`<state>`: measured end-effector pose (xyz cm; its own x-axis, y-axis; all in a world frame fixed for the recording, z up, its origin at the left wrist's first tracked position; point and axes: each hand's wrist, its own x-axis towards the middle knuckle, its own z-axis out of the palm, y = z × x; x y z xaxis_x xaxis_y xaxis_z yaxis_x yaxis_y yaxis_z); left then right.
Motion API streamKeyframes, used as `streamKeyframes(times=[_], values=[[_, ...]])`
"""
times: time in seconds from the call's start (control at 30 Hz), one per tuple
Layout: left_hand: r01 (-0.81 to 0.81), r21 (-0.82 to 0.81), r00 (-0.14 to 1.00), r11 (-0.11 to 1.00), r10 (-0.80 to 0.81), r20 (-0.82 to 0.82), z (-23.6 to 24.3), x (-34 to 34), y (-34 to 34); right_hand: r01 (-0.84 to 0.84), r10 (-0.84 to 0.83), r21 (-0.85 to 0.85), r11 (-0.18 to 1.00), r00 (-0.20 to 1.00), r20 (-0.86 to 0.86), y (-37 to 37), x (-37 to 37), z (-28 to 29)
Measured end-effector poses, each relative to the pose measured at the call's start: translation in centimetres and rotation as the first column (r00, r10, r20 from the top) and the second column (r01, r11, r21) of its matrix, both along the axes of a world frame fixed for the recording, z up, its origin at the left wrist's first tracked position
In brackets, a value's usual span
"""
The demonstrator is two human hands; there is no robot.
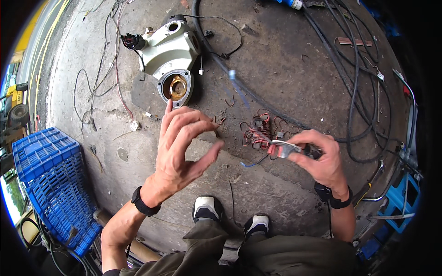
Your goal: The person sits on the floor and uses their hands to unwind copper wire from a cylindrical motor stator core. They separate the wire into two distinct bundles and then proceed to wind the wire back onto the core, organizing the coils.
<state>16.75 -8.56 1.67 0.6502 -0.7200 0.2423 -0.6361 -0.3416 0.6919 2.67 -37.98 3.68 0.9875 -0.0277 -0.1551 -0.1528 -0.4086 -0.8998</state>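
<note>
My right hand (320,154) is closed round a small silvery and red part (286,149), which is blurred; its exact kind I cannot make out. Just left of it, a bundle of red wire (258,133) lies on the floor with dark pieces among its loops. My left hand (182,145) hovers with fingers apart and nothing in it. Beyond its fingertips rests a pale metal machine housing (171,54). Its round flanged opening faces me and shows a brass-coloured ring (177,86) inside. A black cable connector (132,41) sits at the housing's left side.
Thick black cables (338,60) run across the right side of the floor. Thin loose wires (110,69) trail at the left. A blue plastic crate (55,179) stands at the left, and a blue plastic piece (399,202) at the right. My shoes are at the bottom middle.
</note>
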Motion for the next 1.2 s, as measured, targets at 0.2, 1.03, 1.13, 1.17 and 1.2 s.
streamKeyframes(times=[0.2, 1.03, 1.13, 1.17, 1.2], values=[[0.008, 0.225, 0.997, 0.974, -0.026, 0.075, -2.7, -0.3, -1.3, 0.185, -0.195, -0.109, 0.977, 0.977, -0.087, -2.4, -4.1, -1.1], [0.007, 0.396, 0.975, 0.918, -0.095, 0.201, -4.8, -0.8, 2.4, 0.15, -0.198, -0.224, 0.963, 0.958, -0.208, -1.5, -5.9, -4.1], [-0.003, 0.386, 0.972, 0.923, -0.087, 0.217, -5.1, -1.4, 2.2, 0.224, -0.277, -0.225, 0.948, 0.93, -0.241, -1.2, -5.4, -3.4], [0.002, 0.38, 0.972, 0.925, -0.09, 0.216, -5.1, -1.4, 2.2, 0.258, -0.314, -0.227, 0.939, 0.914, -0.258, -1.2, -5.2, -3.1], [0.007, 0.368, 0.973, 0.93, -0.092, 0.212, -5.2, -1.5, 2.1, 0.331, -0.366, -0.177, 0.927, 0.9, -0.236, -1.4, -5.5, -3.2]])
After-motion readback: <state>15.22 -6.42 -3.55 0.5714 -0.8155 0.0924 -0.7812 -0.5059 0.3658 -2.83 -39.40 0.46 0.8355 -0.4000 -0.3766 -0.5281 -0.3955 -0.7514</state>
